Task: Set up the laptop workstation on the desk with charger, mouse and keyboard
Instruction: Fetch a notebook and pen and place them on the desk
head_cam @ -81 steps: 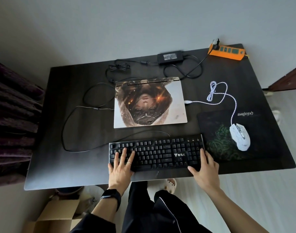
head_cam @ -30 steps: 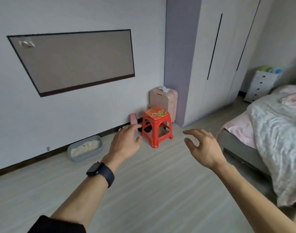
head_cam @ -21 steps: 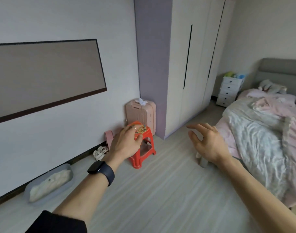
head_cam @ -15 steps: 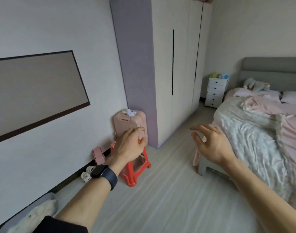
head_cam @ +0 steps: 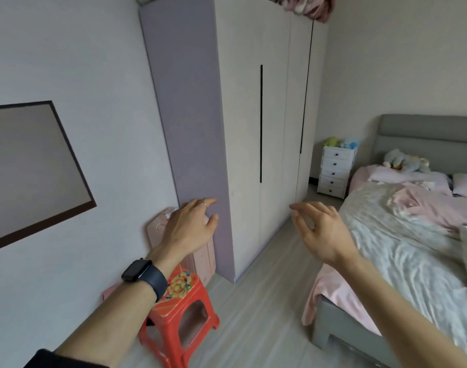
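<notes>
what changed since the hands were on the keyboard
The view swung away from the desk to the bedroom: wardrobe, bed, red stool. The left hand and right hand let go of the keyboard; they stay open and empty.

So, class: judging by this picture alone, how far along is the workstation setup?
Done: nothing can be confirmed, since no desk, laptop, charger, mouse or keyboard is in view. In hand: nothing; the left hand and right hand are raised, open and empty, facing the wardrobe, with a red stool below. Left: cannot be judged from here.
</notes>
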